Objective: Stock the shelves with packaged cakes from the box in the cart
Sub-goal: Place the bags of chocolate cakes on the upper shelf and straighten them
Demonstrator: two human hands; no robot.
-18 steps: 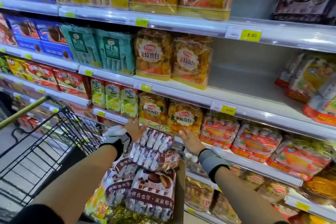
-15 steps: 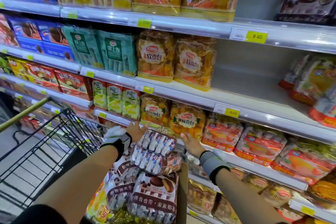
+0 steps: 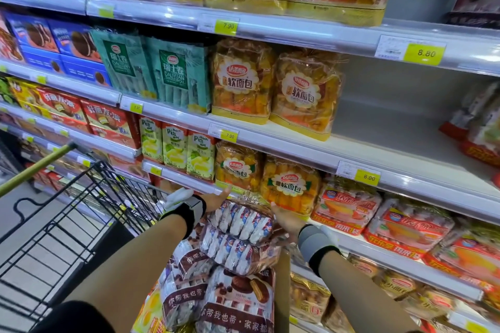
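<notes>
Both hands, left (image 3: 216, 199) and right (image 3: 286, 220), have lifted the two stacked cake packs (image 3: 240, 235) a bit higher above the box (image 3: 281, 292). Palms press the sides, fingers mostly straight. Probably headed for the empty shelf (image 3: 405, 127) spot next.

Cake packs (image 3: 240, 220) glossy clear plastic; cart (image 3: 89, 197) black metal wire.

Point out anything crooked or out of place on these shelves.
The right soft-bread bag on the second shelf leans, its bottom edge past the shelf lip. Beside it lies a bare stretch. Nothing looks spilled or torn.
</notes>
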